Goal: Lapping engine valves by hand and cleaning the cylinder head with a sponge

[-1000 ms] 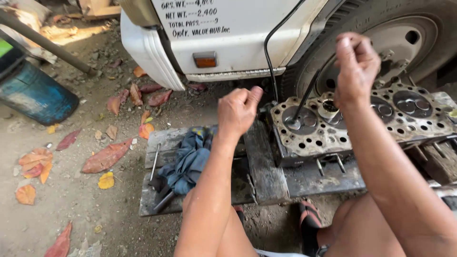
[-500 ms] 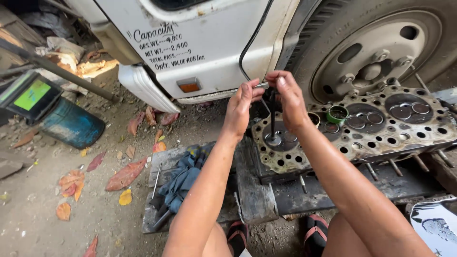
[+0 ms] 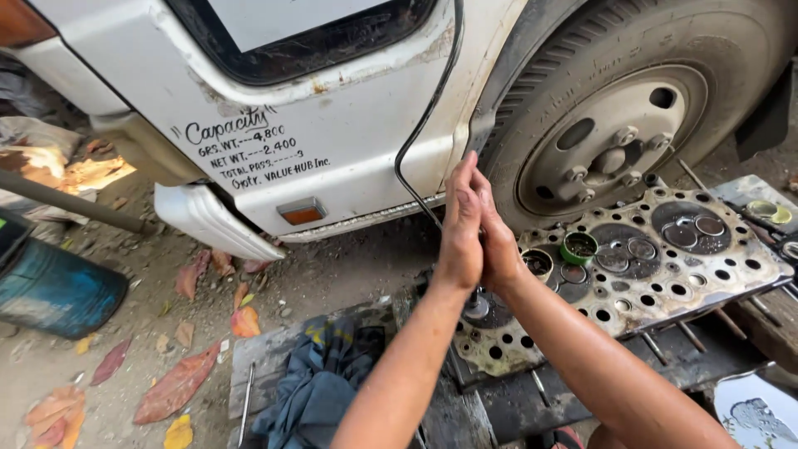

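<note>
1. Left hand (image 3: 460, 229) and right hand (image 3: 497, 241) pressed palm to palm, fingers stretched upward, clamped together around a thin upright tool shaft that stays hidden between the palms.
2. Only the round metal lower end of the tool (image 3: 477, 308) in view, just below the wrists, seated on the left end of the grey, grimy metal cylinder head (image 3: 665, 266).
3. Cylinder head lying flat on dark wooden planks (image 3: 515, 407), valve faces and bolt holes turned up; several slim valve stems poking out along its near edge.
4. Small round green tin (image 3: 578, 247) resting on the head, just right of the hands.
5. Crumpled blue-grey rag (image 3: 320, 387) on the boards left of the forearms, beside a thin metal rod (image 3: 246, 399).
6. Behind: white truck body (image 3: 332, 108) and its dusty wheel (image 3: 615, 133).
7. Blue drum (image 3: 58, 287) on its side at far left, dry red and orange leaves (image 3: 179, 387) scattered over the dirt.
</note>
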